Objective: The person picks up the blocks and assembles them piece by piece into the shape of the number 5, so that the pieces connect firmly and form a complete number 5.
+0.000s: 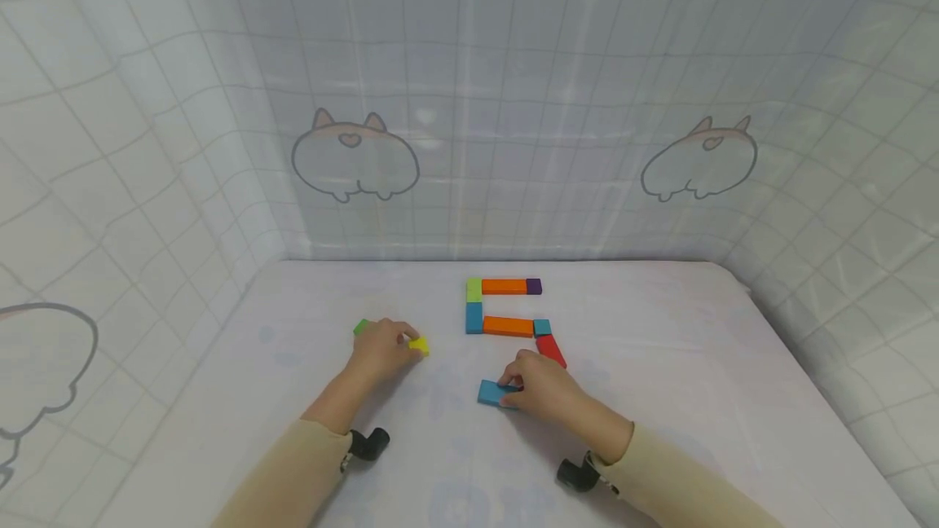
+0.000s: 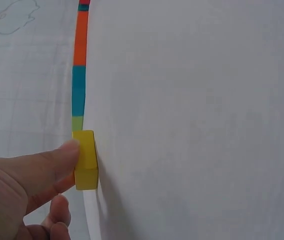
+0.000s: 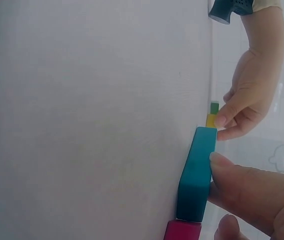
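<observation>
Between the thumb and fingers of my left hand [image 1: 383, 347] is a yellow block [image 2: 86, 155], pinched at its side near the tabletop. A green block [image 1: 361, 326] pokes out from behind that hand, mostly hidden in the head view. My right hand [image 1: 543, 385] pinches a long blue block [image 3: 197, 175] by its right end, below the other blocks in the head view. The red block [image 1: 551, 351] lies slanted just beyond the right hand, its upper end by a small teal block [image 1: 542, 327].
Further back, a light green block [image 1: 473, 290], an orange block [image 1: 504, 287] and a purple block [image 1: 534, 286] form a corner. A blue block [image 1: 473, 318] and a second orange block [image 1: 509, 326] continue the shape. Patterned sheets [image 1: 469, 104] surround the white table [image 1: 660, 332].
</observation>
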Available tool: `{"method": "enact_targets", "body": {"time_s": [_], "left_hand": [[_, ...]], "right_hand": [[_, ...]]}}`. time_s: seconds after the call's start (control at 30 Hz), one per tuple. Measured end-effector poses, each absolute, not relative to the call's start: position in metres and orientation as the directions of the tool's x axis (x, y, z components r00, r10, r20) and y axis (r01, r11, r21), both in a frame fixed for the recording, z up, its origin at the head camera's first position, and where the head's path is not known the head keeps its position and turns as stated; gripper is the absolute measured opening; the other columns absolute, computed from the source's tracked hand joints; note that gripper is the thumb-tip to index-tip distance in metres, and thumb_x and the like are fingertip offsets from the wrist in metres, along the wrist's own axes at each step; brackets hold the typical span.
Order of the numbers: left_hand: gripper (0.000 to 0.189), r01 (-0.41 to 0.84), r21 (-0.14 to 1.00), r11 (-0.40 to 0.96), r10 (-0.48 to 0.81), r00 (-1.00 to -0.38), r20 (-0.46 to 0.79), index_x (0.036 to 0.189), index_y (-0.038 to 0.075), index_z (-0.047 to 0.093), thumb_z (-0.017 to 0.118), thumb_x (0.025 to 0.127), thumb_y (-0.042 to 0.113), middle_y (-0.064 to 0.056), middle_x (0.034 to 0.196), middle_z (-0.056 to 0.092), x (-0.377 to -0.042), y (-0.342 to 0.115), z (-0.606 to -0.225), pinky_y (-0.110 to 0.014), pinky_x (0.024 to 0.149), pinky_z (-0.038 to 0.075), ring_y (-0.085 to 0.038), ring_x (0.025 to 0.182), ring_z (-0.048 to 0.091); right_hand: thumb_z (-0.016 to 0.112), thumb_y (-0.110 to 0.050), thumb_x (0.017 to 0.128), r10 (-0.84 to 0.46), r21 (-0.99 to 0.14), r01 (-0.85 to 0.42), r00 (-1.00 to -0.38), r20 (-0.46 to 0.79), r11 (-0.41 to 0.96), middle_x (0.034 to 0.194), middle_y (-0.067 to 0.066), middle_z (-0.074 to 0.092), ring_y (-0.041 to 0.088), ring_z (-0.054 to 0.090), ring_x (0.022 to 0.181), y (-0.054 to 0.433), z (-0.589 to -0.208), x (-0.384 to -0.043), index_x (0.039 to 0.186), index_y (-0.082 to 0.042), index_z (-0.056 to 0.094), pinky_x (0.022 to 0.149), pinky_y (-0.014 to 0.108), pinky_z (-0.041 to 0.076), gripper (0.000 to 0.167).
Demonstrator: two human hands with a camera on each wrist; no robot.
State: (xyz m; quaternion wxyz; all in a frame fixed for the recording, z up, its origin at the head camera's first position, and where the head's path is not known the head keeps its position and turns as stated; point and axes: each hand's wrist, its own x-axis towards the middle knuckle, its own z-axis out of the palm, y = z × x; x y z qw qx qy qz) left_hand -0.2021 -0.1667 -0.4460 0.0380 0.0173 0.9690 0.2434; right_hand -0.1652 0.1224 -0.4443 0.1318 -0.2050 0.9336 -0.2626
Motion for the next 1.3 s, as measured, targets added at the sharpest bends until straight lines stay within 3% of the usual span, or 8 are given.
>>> {"method": "enact_targets", "body": {"time_s": [0.83, 1.3], "left_hand": [[0.03, 0.063, 0.464, 0.884, 0.145, -0.979, -0.142, 0.103, 0.015, 0.073, 0.085, 0.08, 0.031, 0.001, 0.083, 0.056, -0.188, -0.125, -0.452, -0.037, 0.074, 0.045, -0.02, 0.084, 0.05], [0.034, 0.103, 0.445, 0.89, 0.19, -0.969, -0.156, 0.1, 0.016, 0.07, 0.085, 0.079, 0.038, 0.004, 0.084, 0.059, -0.182, -0.108, -0.455, -0.04, 0.081, 0.043, -0.019, 0.085, 0.05]], "right_hand": [[0.087, -0.026, 0.079, -0.432, -0.544, -0.284, -0.887, -0.165, 0.79, 0.078, -0.007, 0.055, 0.012, 0.052, 0.074, 0.12, -0.443, -0.166, 0.101, -0.015, 0.079, 0.063, 0.023, 0.047, 0.025], [0.087, -0.025, 0.079, -0.426, -0.542, -0.265, -0.883, -0.196, 0.798, 0.078, -0.008, 0.058, 0.012, 0.053, 0.074, 0.118, -0.443, -0.168, 0.102, -0.015, 0.079, 0.061, 0.022, 0.048, 0.027]]}}
